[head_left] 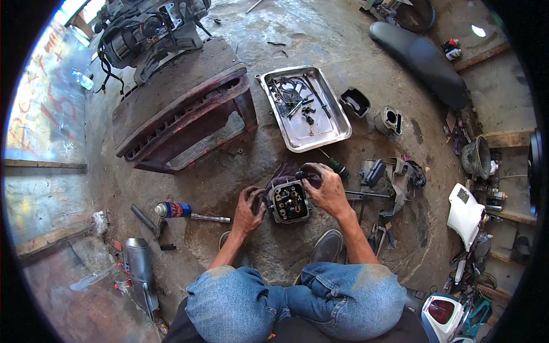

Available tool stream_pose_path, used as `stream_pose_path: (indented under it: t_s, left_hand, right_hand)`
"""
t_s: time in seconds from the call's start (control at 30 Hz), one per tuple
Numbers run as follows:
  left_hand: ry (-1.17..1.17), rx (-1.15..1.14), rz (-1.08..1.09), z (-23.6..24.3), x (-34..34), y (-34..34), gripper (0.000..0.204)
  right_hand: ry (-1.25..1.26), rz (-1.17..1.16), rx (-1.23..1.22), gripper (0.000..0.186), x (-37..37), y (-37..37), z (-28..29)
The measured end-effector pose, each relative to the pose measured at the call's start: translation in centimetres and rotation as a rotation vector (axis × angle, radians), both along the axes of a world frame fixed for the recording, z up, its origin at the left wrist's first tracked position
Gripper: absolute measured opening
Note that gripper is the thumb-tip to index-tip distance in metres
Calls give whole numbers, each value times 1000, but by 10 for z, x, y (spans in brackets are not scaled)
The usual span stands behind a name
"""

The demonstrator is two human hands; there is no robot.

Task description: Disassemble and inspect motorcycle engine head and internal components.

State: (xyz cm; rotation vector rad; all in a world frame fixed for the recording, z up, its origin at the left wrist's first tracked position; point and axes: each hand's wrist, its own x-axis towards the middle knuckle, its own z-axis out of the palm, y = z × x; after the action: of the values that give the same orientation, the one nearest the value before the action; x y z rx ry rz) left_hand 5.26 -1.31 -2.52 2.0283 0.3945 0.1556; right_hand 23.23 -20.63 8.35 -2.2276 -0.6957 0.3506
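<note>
A squarish metal engine cylinder head sits on the floor between my feet, its open cavity facing up with dark, oily parts inside. My left hand curls its fingers and thumb against the left side of the head, gripping it. My right hand is closed, pinching a small dark ribbed part that looks like a valve spring just above the head's far right corner. A dark cloth lies behind the head, partly hidden by it.
Beyond the head lies a metal tray of small parts, with an engine cylinder to its right. A screwdriver lies close to my right hand. A spray can and socket wrench are left; a rusty stand is far left.
</note>
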Motion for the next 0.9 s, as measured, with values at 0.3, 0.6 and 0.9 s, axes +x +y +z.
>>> stream_pose_path:
  t_s: [0.3,0.6,0.9]
  left_hand:
    - [-39,469,-295,17,22,5,54]
    - [-29,586,-410,8,18,9,67]
    - [-30,573,-393,8,19,10,67]
  right_hand:
    - [50,19,131,40,-12,7,10]
    - [75,41,109,40,-20,7,22]
    - [26,51,180,46,-32,9,39]
